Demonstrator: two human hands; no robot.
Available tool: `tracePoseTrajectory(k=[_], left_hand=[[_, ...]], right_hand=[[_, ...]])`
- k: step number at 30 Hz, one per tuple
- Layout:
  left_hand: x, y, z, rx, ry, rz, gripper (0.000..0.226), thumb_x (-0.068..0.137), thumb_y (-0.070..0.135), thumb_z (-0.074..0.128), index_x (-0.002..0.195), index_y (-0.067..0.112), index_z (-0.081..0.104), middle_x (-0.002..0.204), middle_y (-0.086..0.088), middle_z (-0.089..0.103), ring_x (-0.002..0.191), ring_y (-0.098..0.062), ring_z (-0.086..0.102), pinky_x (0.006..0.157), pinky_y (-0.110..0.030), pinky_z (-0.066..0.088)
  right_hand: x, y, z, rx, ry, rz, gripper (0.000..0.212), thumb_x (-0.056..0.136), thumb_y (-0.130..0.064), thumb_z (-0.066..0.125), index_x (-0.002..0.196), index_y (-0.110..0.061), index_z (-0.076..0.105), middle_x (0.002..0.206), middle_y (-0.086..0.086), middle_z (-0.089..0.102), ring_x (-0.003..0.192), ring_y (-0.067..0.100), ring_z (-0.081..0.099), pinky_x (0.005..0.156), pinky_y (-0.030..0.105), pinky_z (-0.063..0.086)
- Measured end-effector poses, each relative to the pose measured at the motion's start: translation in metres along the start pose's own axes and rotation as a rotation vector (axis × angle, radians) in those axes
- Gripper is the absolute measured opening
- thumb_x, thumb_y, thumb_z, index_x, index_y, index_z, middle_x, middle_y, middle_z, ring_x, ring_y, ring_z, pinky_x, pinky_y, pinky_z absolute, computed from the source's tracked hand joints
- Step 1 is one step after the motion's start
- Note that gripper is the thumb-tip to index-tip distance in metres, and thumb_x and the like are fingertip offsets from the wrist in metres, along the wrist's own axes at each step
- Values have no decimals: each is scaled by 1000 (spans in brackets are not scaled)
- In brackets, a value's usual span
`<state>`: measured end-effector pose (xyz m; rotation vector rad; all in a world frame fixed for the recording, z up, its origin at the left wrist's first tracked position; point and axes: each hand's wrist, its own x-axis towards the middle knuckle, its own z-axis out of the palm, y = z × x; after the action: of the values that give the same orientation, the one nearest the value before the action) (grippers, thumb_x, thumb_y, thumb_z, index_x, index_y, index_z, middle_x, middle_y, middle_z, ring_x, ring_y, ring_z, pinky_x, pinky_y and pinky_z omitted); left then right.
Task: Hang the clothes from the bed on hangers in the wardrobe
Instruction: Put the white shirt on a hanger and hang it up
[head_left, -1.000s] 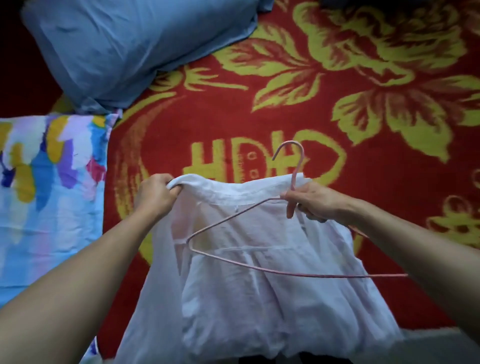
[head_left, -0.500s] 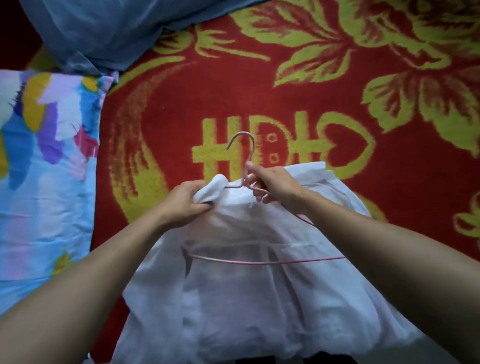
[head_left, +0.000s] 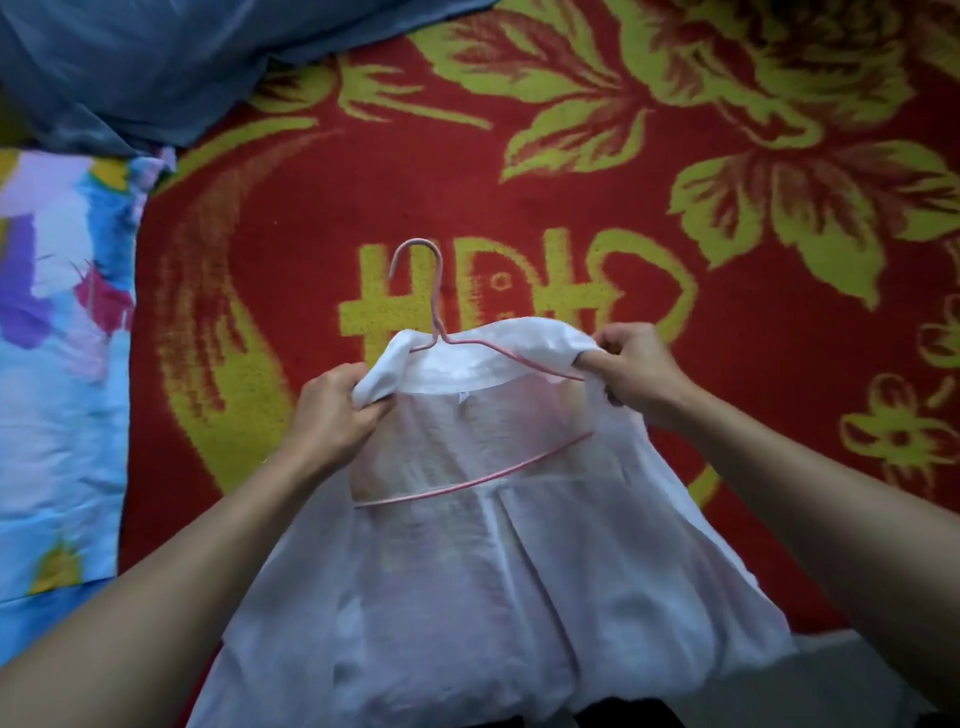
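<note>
Hanger (head_left: 435, 332) inside shirt (head_left: 488, 561) on blanket (head_left: 311, 208); pillow (head_left: 57, 364) left.

Setting: home, bedroom. Evidence: red blanket (head_left: 779, 364) with a yellow-green flower pattern, spread wide as bedding. Blue pillow (head_left: 156, 62) at its top left. Bright multicoloured printed cloth (head_left: 57, 415) along the left edge. White shirt (head_left: 493, 597) on a pink wire hanger (head_left: 435, 301) over the blanket.

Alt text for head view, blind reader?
A person's left hand and right hand grip the collar of a white shirt with a pink wire hanger inside, hook poking out above, over a red floral blanket. A blue pillow lies top left.
</note>
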<state>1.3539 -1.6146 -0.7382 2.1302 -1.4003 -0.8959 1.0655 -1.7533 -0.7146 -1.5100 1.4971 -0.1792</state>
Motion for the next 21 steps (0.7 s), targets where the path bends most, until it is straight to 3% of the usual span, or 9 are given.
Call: tracePoseTrajectory(k=[2,4,6,8,9,11,14,18,21], left_hand=[[0,2,-1,-25,43,3,26,69,36,58,71,10,58,68,-8,58,67,-33,53,59,-40,38],[-3,3,-6,-49,77,25,29,70,38,58,71,9,57,68,-8,57,67,-33,53,60,-41,39],[-10,6,-12,-60,109,87,37,71,43,53,68,7,53,65,-6,51,63,-30,49,59,-40,37],[-22,13,-19,-46,139,164,36,72,43,50,62,8,46,62,0,42,58,-24,42,56,-37,32],[-28,18,-21,-45,150,195,34,73,41,49,60,11,43,61,3,39,56,-21,39,55,-35,30],[-40,27,-27,-66,163,229,31,76,38,51,59,15,40,61,5,36,55,-16,36,53,-34,30],[-58,43,-39,-110,196,229,32,79,35,52,60,12,41,62,6,37,56,-12,36,53,-28,29],[-82,66,-86,-89,355,206,22,80,28,56,67,11,52,76,2,46,70,-15,46,63,-28,35],[-106,101,-132,-102,427,199,18,77,19,59,63,19,47,66,6,42,62,-9,40,57,-29,31]], right_hand=[[-26,-9,0,-110,-439,72,31,82,-18,72,73,9,59,56,10,49,45,16,51,43,24,39],[-46,-11,1,-414,-667,70,40,81,-40,73,72,-2,67,58,2,61,52,13,60,48,26,44],[-44,-12,0,-592,-332,-142,39,77,-54,71,69,-16,68,58,-7,59,58,12,60,54,30,43],[-42,-34,-1,-576,94,-413,25,78,-52,70,85,-28,69,74,-12,57,74,14,59,60,31,43],[-42,-49,0,-551,147,-516,29,78,-52,70,97,-31,68,86,-11,59,84,15,57,65,31,43],[-41,-76,10,-491,15,-609,39,81,-54,66,111,-30,65,102,-8,62,95,15,55,73,33,45],[-51,-102,21,-322,-202,-588,20,92,-45,59,92,-27,67,75,-10,69,70,12,62,63,38,50],[-71,-116,-6,-240,-126,-620,25,95,-28,60,76,-15,66,51,-3,51,48,11,49,51,36,38],[-103,-131,-32,-214,-18,-634,28,94,-25,62,67,-17,61,48,-5,44,47,8,38,50,33,32]])
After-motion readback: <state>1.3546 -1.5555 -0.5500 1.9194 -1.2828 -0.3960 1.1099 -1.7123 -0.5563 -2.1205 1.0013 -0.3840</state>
